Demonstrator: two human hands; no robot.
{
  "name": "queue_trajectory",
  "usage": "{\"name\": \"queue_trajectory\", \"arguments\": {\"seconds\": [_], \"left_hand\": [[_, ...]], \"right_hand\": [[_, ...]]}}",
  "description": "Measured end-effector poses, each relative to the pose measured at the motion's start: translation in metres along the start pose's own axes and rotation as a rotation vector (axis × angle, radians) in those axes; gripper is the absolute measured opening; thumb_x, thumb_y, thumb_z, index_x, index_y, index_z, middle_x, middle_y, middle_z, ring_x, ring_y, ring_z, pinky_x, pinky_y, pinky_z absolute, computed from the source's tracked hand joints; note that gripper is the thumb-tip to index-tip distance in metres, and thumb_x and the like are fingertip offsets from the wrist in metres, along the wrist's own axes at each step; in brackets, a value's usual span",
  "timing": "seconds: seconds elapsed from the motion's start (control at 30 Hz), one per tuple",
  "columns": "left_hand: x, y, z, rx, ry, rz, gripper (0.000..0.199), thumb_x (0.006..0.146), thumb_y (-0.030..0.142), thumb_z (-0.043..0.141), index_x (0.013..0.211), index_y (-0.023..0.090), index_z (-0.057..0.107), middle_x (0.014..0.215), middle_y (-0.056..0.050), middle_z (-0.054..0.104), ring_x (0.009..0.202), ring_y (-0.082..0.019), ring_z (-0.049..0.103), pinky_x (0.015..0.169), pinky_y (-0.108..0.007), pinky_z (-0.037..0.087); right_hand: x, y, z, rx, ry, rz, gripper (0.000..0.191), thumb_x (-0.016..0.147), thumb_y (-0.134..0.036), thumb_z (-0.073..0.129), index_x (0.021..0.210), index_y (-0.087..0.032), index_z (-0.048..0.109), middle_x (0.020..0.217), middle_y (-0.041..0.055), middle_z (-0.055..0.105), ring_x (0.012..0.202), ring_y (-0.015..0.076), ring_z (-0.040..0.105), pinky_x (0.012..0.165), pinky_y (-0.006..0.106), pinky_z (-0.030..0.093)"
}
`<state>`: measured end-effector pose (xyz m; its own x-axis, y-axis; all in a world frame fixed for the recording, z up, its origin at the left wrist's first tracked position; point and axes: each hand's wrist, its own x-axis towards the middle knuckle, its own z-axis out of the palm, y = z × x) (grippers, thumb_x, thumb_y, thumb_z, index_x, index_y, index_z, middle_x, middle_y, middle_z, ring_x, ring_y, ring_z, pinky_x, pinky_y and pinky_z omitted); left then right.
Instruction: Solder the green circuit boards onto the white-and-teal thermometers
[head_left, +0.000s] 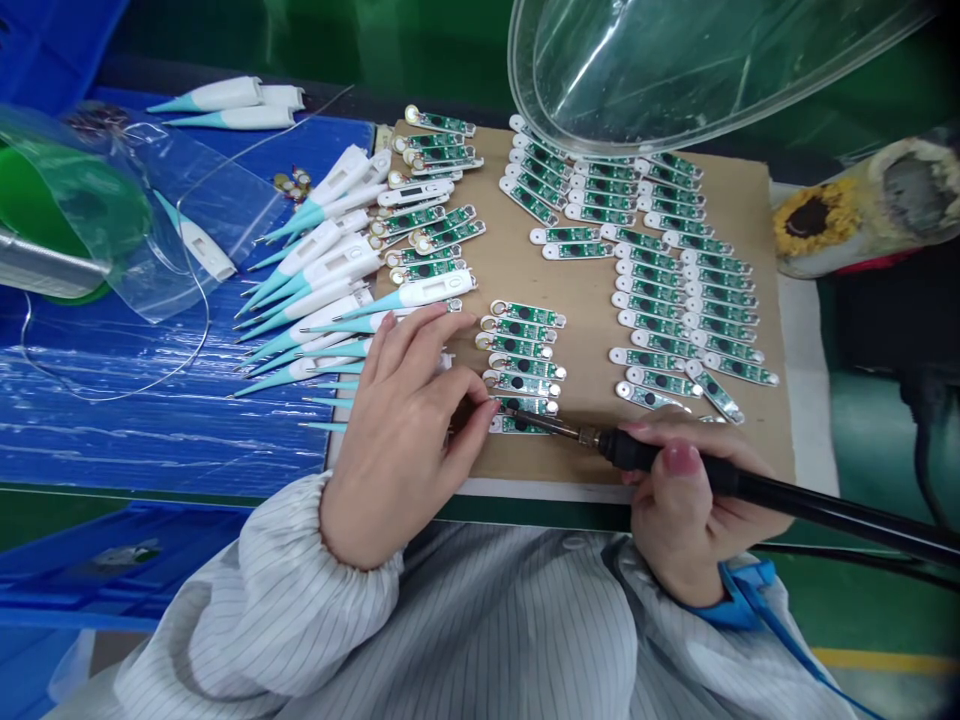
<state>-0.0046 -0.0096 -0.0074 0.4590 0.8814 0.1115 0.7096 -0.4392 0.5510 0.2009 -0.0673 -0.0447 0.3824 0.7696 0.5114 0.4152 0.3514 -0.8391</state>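
Observation:
My right hand [694, 490] is wrapped round the black handle of a soldering iron [630, 452]. Its metal tip points left, at the left end of a small green circuit board [534, 405] low in the middle column of boards. Right at the tip, the thumb and forefinger of my left hand [405, 420] are pinched together; whatever lies between them is too small to make out. The other left fingers rest over white and light-blue digital thermometers [322, 270], piled with their thin tips to the left. Several more boards [521, 335] lie in a column just above the iron's tip.
Many circuit boards [652, 300] fill the right of the brown cardboard [585, 350]. A clear plastic shield [675, 80] overhangs the back. At right stands an iron holder [862, 215] with yellow residue. On the left, a bagged green spool [67, 210] and loose wire [202, 300] lie on blue film.

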Motion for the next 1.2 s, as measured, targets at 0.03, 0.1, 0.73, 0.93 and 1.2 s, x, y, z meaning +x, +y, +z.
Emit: {"name": "queue_trajectory", "arguments": {"seconds": [0.03, 0.1, 0.73, 0.93, 1.2], "left_hand": [[0.0, 0.0, 0.0, 0.002, -0.002, 0.0, 0.013, 0.093, 0.017, 0.058, 0.084, 0.021, 0.066, 0.146, -0.007, 0.054, 0.144, -0.03, 0.037, 0.123, -0.059, 0.024], [0.0, 0.0, 0.0, 0.005, -0.003, 0.006, 0.013, 0.093, 0.017, 0.058, 0.085, 0.021, 0.067, 0.146, -0.007, 0.054, 0.143, -0.03, 0.038, 0.123, -0.059, 0.025], [0.0, 0.0, -0.003, 0.008, -0.039, 0.0, 0.016, 0.095, 0.017, 0.055, 0.087, 0.02, 0.069, 0.148, -0.007, 0.053, 0.145, -0.028, 0.035, 0.125, -0.056, 0.023], [0.001, -0.001, -0.003, 0.016, -0.035, 0.014, 0.015, 0.095, 0.017, 0.055, 0.088, 0.02, 0.068, 0.146, -0.008, 0.054, 0.145, -0.028, 0.036, 0.124, -0.056, 0.022], [0.0, -0.002, 0.001, -0.005, -0.016, 0.015, 0.013, 0.096, 0.016, 0.053, 0.087, 0.02, 0.062, 0.144, -0.008, 0.056, 0.145, -0.028, 0.037, 0.124, -0.057, 0.021]], "right_hand": [[0.001, -0.001, 0.0, -0.006, 0.007, 0.0, 0.012, 0.09, -0.021, 0.064, 0.084, -0.025, 0.073, 0.07, -0.0021, 0.07, 0.048, 0.0136, 0.054, 0.04, 0.029, 0.041], [0.003, -0.004, -0.001, -0.016, 0.032, 0.023, 0.013, 0.091, -0.022, 0.063, 0.084, -0.026, 0.073, 0.07, -0.0019, 0.07, 0.049, 0.0145, 0.056, 0.04, 0.029, 0.04], [0.003, -0.007, -0.003, 0.009, 0.024, 0.055, 0.016, 0.095, -0.035, 0.063, 0.1, -0.025, 0.074, 0.06, -0.0037, 0.064, 0.036, 0.0119, 0.052, 0.036, 0.029, 0.044], [0.003, -0.015, 0.005, -0.245, -0.366, 0.009, 0.044, 0.085, -0.015, 0.075, 0.125, -0.029, 0.063, 0.11, 0.0007, 0.077, 0.096, 0.0223, 0.075, 0.087, 0.036, 0.063], [0.005, -0.009, 0.011, -0.335, -0.538, -0.11, 0.056, 0.089, -0.013, 0.071, 0.138, -0.031, 0.052, 0.122, 0.0002, 0.073, 0.105, 0.0189, 0.073, 0.088, 0.028, 0.063]]}}
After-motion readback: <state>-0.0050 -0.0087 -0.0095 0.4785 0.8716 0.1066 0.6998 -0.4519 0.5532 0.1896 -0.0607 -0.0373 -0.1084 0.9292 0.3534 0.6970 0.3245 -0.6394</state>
